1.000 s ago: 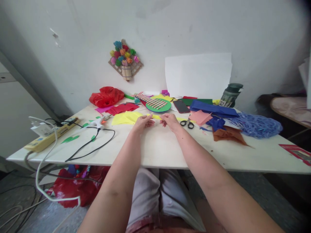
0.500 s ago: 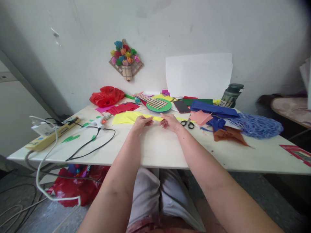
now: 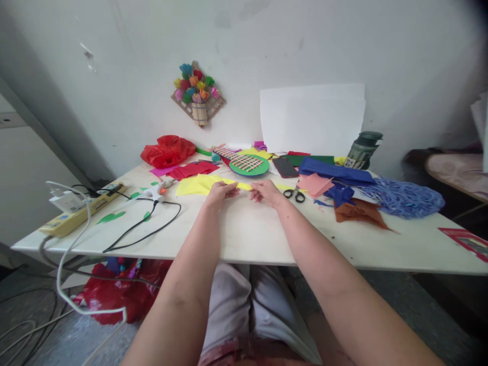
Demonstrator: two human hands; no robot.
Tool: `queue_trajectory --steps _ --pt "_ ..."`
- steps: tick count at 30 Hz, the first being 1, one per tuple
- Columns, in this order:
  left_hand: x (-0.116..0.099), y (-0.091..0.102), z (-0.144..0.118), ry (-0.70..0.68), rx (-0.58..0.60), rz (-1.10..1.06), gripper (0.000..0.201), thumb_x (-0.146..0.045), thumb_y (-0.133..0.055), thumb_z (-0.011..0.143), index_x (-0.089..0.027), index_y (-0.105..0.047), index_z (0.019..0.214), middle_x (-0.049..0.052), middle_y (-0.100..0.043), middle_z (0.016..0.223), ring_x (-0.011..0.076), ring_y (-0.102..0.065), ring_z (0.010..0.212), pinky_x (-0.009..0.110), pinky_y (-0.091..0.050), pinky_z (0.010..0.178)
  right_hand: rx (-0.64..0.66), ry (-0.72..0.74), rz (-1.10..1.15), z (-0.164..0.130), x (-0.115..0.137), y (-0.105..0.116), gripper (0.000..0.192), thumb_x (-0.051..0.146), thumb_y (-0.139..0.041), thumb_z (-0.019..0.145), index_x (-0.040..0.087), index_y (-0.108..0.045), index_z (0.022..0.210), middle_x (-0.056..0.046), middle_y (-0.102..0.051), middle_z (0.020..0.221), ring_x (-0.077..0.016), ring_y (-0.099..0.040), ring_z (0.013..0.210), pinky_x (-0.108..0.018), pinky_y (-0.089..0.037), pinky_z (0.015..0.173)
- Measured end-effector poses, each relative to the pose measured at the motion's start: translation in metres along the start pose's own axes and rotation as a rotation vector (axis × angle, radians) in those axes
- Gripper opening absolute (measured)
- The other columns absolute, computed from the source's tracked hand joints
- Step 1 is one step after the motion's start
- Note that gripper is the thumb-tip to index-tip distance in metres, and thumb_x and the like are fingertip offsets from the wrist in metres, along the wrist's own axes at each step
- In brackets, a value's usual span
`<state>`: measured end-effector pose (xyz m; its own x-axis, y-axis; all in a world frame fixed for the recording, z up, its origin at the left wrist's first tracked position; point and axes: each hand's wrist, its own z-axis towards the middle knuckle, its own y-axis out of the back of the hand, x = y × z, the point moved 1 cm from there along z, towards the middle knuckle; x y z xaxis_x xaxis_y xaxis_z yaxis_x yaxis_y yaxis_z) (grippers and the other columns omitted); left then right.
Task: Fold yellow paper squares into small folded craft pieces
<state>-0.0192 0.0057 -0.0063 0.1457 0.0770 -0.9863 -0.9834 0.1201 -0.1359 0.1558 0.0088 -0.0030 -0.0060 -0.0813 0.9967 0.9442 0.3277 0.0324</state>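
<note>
No writing can be read anywhere: the pale label with dark marks on the dark green lidded jar (image 3: 360, 149) and the markings on the yellow plastic power strip (image 3: 78, 215) are too small and blurred.

On the worktop (image 3: 247, 234), the scissors (image 3: 294, 193) lie just right of the hands. The phone (image 3: 284, 166) lies behind the scissors, the glue gun (image 3: 154, 192) well to their left, and the power strip (image 3: 76, 216) farther left, at the worktop's edge.

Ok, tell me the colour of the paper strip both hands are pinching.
Yellow. The paper strip shows in the head view, between the left hand and right hand.
</note>
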Motion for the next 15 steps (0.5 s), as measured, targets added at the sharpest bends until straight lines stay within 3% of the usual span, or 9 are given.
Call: queue_trajectory --steps 5,10,15 --pt "0.0008 0.0018 0.0011 0.010 -0.012 0.005 0.034 -0.036 -0.070 0.054 -0.006 -0.061 0.065 0.009 -0.063 0.063 0.0113 -0.056 0.052 0.024 -0.044 0.054 0.019 -0.018 0.005 -0.0027 0.0034 -0.0015 0.025 0.028 -0.047 0.080 0.009 -0.055 0.066 -0.005 -0.060 0.046 -0.0084 -0.049 0.032 -0.017 -0.034 0.031" --pt "0.0018 0.0027 0.0013 0.000 0.017 0.038 0.033 -0.037 -0.070 0.054 -0.006 -0.062 0.064 0.009 -0.063 0.061 0.0116 -0.055 0.050 0.025 -0.043 0.053 0.045 -0.033 0.026 -0.0032 0.0039 -0.0001 0.032 0.042 -0.049 0.077 0.011 -0.055 0.075 -0.007 -0.064 0.057 -0.0099 -0.054 0.039 -0.017 -0.038 0.033" --pt "-0.0003 -0.0034 -0.0031 0.002 0.092 0.127 0.031 -0.037 -0.069 0.053 -0.008 -0.061 0.059 0.006 -0.061 0.056 0.0107 -0.053 0.048 0.024 -0.042 0.052 0.090 -0.001 -0.074 -0.0030 0.0006 -0.0036 0.024 0.035 -0.060 0.069 0.011 -0.056 0.067 -0.006 -0.064 0.059 -0.0098 -0.055 0.042 -0.017 -0.039 0.036"
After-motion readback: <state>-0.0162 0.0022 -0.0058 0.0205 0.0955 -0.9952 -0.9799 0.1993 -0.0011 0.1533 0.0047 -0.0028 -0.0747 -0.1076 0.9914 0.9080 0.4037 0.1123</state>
